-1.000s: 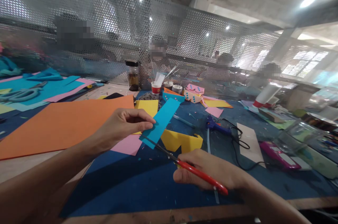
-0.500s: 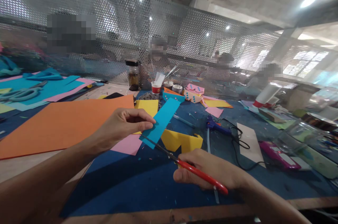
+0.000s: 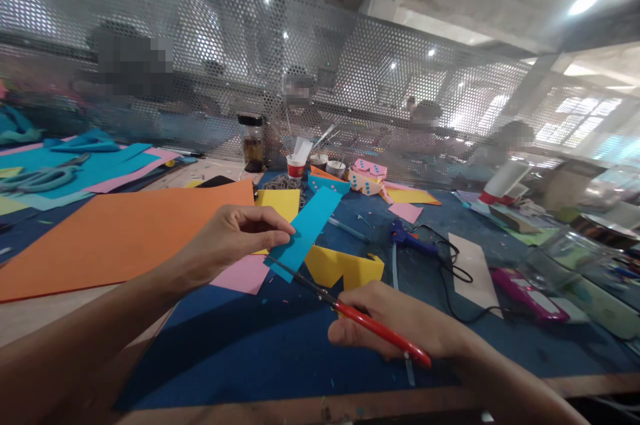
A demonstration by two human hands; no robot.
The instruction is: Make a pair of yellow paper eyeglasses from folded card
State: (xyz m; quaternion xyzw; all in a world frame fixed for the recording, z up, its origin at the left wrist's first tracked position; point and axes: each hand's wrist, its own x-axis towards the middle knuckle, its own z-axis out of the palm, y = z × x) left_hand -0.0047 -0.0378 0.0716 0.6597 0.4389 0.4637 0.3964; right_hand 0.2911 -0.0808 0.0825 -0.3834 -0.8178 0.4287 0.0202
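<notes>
My left hand (image 3: 250, 231) pinches the left edge of a blue paper strip (image 3: 313, 221) between thumb and fingers. The strip slants up and to the right above the mat. My right hand (image 3: 390, 321) is wrapped round red-handled scissors (image 3: 375, 330), whose dark blades lie across the strip's lower end. A yellow cut-out paper piece with a notch (image 3: 345, 268) is beneath and beside the blades. Under my left hand are a pink paper piece (image 3: 243, 276) and a yellow sheet (image 3: 280, 201), both partly covered.
A large orange sheet (image 3: 115, 231) covers the left side. At right lie a blue glue gun (image 3: 413, 238) with a looping cord, a beige card (image 3: 473, 271) and a magenta device (image 3: 530, 295). A lidded jar (image 3: 251, 145) and paper cups (image 3: 297, 166) stand before the perforated screen (image 3: 350, 65).
Both hands, the strip and the scissors stay almost exactly where they were. Beyond the screen, the people's heads have shifted slightly.
</notes>
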